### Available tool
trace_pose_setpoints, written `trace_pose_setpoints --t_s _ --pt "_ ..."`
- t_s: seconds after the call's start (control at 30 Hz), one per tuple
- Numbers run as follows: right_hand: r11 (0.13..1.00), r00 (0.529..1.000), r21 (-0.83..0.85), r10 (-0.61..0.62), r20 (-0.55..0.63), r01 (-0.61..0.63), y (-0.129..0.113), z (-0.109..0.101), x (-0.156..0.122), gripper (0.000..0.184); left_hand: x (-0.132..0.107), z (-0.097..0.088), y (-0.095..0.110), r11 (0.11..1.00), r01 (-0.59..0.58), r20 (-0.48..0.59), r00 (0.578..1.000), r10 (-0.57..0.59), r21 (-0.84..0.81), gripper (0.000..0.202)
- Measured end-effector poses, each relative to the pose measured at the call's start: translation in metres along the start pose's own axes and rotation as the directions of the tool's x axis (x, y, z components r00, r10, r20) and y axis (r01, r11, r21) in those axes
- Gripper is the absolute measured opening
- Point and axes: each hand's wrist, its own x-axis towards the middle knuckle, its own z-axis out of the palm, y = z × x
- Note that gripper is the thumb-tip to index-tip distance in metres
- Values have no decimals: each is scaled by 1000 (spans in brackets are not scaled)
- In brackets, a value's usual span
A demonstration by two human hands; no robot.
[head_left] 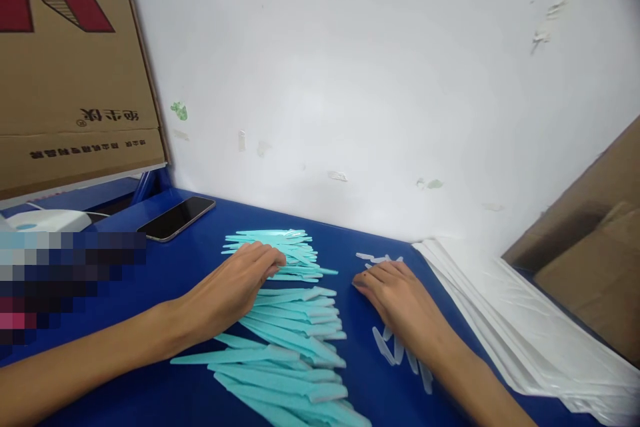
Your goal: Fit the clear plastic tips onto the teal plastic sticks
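Observation:
My left hand [240,287] rests over the far pile of slim turquoise sticks [290,240], shaped like eyebrow razors. Its fingers are bent and pressed together; what they hold, if anything, is hidden. Nearer to me lies a second pile of turquoise eyebrow razors [280,373], with frosted, pale caps at their right ends. To the right, my right hand [393,290] is bent down over loose translucent caps [383,345], thumb and fingers drawn together. Its fingertips cover whatever is between them. More caps show beyond its knuckles and below its wrist.
A phone [177,218] lies at the left back of the blue table [165,280]. White flat sheets or bags [525,327] are stacked along the right side. A large printed carton [75,73] stands at left, another brown carton [595,247] at right. A white wall [340,80] closes the back.

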Motion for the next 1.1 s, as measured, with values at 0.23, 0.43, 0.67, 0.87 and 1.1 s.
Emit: trace_pose_setpoints --t_s 0.23,0.43,0.67,0.87,1.1 --pt "990 994 -98 -104 -24 101 -2 1 0 31 -10 0 -5 994 3 89 996 7 -109 55" --pt "995 993 -36 -94 -69 92 -2 0 -2 38 -4 -7 8 998 22 24 1000 -20 -66 31" --pt "897 953 440 175 -247 -50 -12 -4 -4 22 -1 -6 11 999 1 -25 1000 -3 -54 30" --pt "860 934 504 107 -340 85 -22 -4 -2 21 -2 -6 12 997 1 -1 1000 -1 -78 29" --pt "885 897 432 39 -440 173 -28 -8 0 28 -1 -9 14 996 -2 -6 1000 2 -92 27"
